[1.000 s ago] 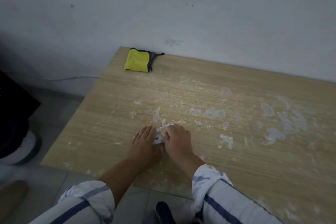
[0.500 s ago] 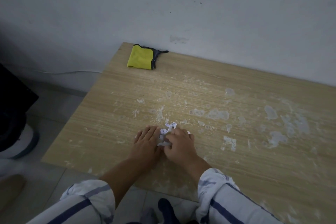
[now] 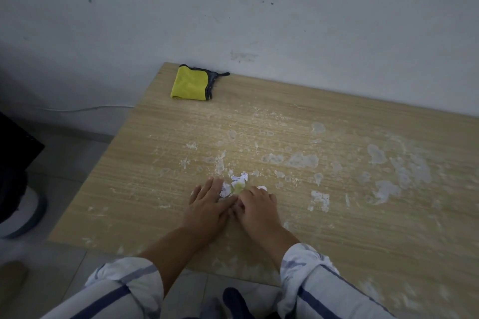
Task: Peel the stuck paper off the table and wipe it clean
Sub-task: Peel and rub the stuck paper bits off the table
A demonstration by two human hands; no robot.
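Observation:
A crumpled white paper scrap (image 3: pixel 239 181) with a yellowish patch lies on the wooden table (image 3: pixel 337 215), half lifted from the surface. My left hand (image 3: pixel 207 204) rests flat beside it, fingers straight, index finger touching the scrap's left edge and thumb stretched towards the other hand. My right hand (image 3: pixel 256 208) sits just right of the scrap with its fingers curled down onto the table. A small white bit of paper (image 3: pixel 262 187) peeks out at its fingertips. White stuck paper residue (image 3: pixel 303 159) spots the tabletop. A folded yellow cloth (image 3: pixel 190 85) lies at the far left corner.
The table stands against a pale wall (image 3: pixel 285 21). Its left edge (image 3: pixel 103 163) drops to a tiled floor, where a white cable (image 3: pixel 90 109) runs along the wall. A dark object (image 3: pixel 15 150) stands at the far left. More residue patches (image 3: pixel 404 171) cover the right side.
The paper scrap, earlier gripped between both hands, now shows more in front of them. My hands have drawn slightly back and the left thumb has spread towards the right hand. The camera moved.

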